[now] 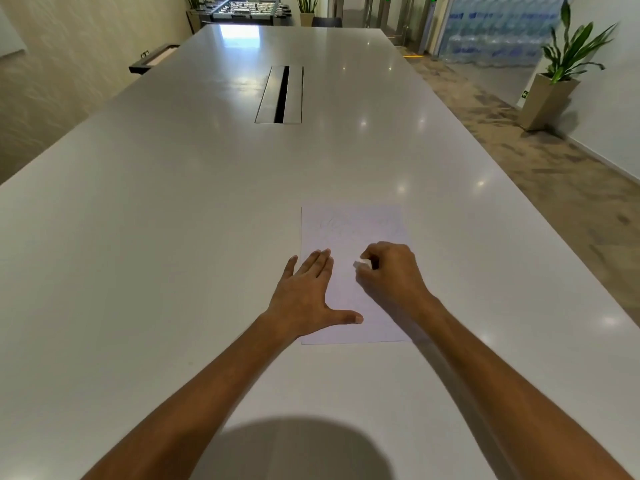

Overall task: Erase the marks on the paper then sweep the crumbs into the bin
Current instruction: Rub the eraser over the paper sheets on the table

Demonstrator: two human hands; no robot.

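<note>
Way over on the far left there's a dark tray-looking thing (pixel 154 58) sticking out past the edge of the counter (pixel 173 202), which is a long pale glossy slab running away from the camera. Up at the far end behind it sits a foosball table (pixel 250 10).

Coming toward the middle, the left hand (pixel 308 296) lies flat, palm down, right on the left edge of the paper (pixel 349 233). Its fingers (pixel 317 259) are straight and pressed close together, thumb stuck out sideways across the lower part of the sheet. Looks like it's pinning the page down.

A metal cable hatch (pixel 280 95) is set into the counter further back, roughly centre.

The paper itself lies flat on the counter near the person, slightly right of centre, with faint pencil marks (pixel 346 225) near its top edge, pretty hard to make out.

Then the right hand (pixel 389 275) sits over the middle-right of the sheet, fingers curled in and pinching a small white eraser (pixel 362 263) between thumb and fingertips. Can't tell if the eraser is actually touching the page.

Far right on the floor: a potted plant (pixel 561 64) in a tall beige planter, and stacked water bottle packs (pixel 498 32) behind it.
</note>
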